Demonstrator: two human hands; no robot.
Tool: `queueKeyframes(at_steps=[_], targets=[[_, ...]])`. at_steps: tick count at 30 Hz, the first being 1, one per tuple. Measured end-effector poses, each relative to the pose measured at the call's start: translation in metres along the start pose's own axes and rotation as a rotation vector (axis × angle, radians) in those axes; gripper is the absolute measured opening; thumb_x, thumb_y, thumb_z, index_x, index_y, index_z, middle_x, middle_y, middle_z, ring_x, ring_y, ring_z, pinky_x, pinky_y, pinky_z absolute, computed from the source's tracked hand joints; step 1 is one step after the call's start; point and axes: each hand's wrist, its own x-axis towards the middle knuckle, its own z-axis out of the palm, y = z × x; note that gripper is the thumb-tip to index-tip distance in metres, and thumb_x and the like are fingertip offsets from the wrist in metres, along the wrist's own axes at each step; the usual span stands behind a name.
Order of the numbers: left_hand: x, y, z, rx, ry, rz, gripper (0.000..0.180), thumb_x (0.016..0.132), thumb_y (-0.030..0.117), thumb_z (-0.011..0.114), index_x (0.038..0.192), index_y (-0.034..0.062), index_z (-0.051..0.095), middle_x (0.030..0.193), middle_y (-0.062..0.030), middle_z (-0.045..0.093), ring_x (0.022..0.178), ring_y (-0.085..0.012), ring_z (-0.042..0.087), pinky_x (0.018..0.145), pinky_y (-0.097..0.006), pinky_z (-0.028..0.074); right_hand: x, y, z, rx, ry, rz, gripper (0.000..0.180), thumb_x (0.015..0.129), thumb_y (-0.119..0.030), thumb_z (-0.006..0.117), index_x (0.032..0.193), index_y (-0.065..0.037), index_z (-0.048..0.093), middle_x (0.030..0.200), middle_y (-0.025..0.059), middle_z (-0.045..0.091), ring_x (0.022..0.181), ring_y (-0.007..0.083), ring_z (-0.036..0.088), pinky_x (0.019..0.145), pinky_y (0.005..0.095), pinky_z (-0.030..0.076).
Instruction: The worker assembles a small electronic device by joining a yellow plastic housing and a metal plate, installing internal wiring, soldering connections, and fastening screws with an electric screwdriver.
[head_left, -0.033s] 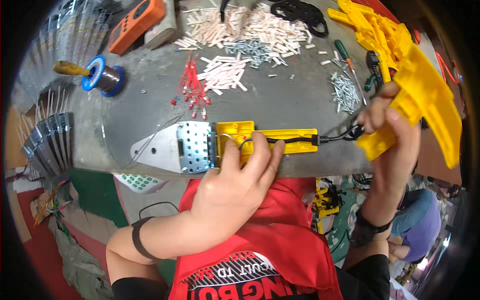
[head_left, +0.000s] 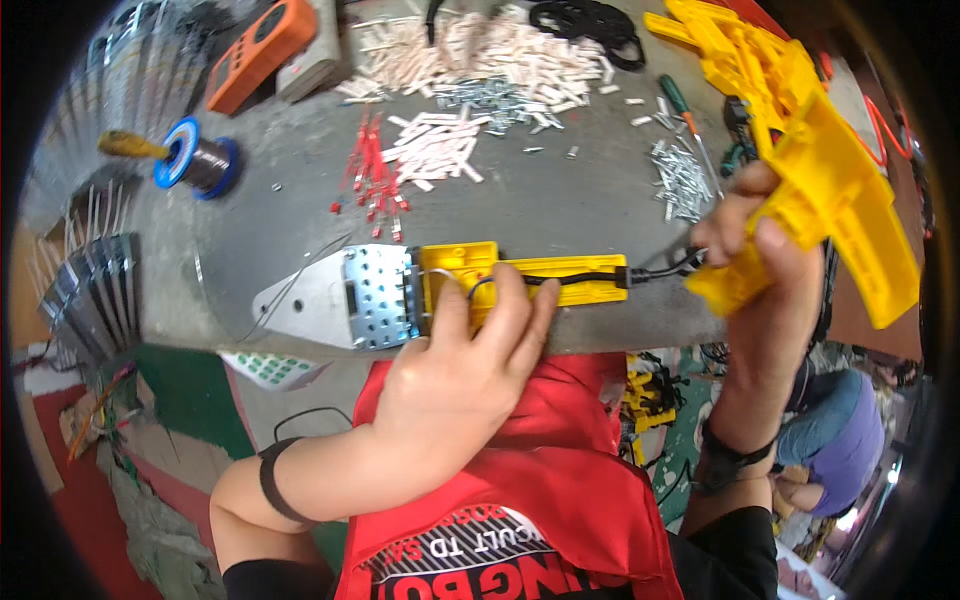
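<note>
A yellow plastic handle half (head_left: pixel 590 293) lies open side up at the table's near edge. A perforated metal sleeve (head_left: pixel 382 295) with a pointed grey plate (head_left: pixel 300 305) extends from its left end. A black cord (head_left: pixel 600 277) runs along its inside and out at the right. My left hand (head_left: pixel 450 370) grips this half from the near side, fingertips pressed on the thin wires and cord; the thumb tip is among them. In my right hand (head_left: pixel 770 250), raised at the right, is a tilted yellow handle shell (head_left: pixel 835 190), with the cord passing close to the fingers.
Behind lie piles of pale tubes (head_left: pixel 430 150), screws (head_left: pixel 683 180), and red-tipped leads (head_left: pixel 372 180). A screwdriver (head_left: pixel 676 95) lies near more yellow shells (head_left: pixel 760 60). At left are a solder spool (head_left: pixel 205 165) and upright metal pieces (head_left: pixel 95 290). A person (head_left: pixel 840 430) sits at far right.
The whole view has shifted slightly. My right hand, with the yellow handle shell, has moved a little to the left; my left hand keeps its place on the handle half.
</note>
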Motion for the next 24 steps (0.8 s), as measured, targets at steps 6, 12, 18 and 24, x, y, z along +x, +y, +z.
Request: queueKeyframes(at_steps=[6,12,18,24], targets=[[0.002,-0.003,0.005,0.017,0.074,0.031,0.050,0.078,0.015,0.056,0.127,0.0143,0.061,0.119,-0.0080,0.055,0.093,-0.0280,0.059,0.050,-0.022,0.053,-0.020,0.022,0.025,-0.081,0.023,0.098,0.046,0.080,-0.028,0.061,0.114,0.000,0.051,0.093,0.0056,0.052,0.087,0.0168,0.054,0.093,0.0387,0.044],[0.001,0.001,0.000,-0.003,0.027,-0.021,0.058,0.075,0.015,0.059,0.132,0.0196,0.058,0.121,-0.0097,0.056,0.095,-0.0265,0.059,0.056,-0.026,0.054,-0.028,0.033,0.034,-0.216,0.027,0.041,0.036,0.082,-0.022,0.057,0.112,-0.003,0.051,0.097,0.0051,0.051,0.092,0.0165,0.054,0.099,0.0417,0.042],[-0.006,-0.003,0.002,-0.018,0.083,-0.011,0.039,0.078,0.016,0.059,0.115,0.0077,0.067,0.115,-0.0104,0.056,0.096,-0.0320,0.060,0.047,-0.021,0.048,-0.026,0.048,0.046,-0.569,-0.301,-0.210,0.033,0.076,0.000,0.066,0.108,0.000,0.056,0.103,0.0079,0.060,0.091,0.0196,0.058,0.082,0.0307,0.047],[-0.048,-0.046,-0.040,-0.344,0.216,0.099,0.025,0.067,0.012,0.066,0.088,-0.0016,0.070,0.111,-0.0127,0.064,0.106,-0.0317,0.062,0.064,-0.029,0.054,-0.012,0.041,0.052,-0.714,-0.518,-0.267,0.045,0.069,0.000,0.069,0.111,-0.002,0.054,0.103,0.0183,0.056,0.100,0.0394,0.055,0.085,0.0411,0.045]])
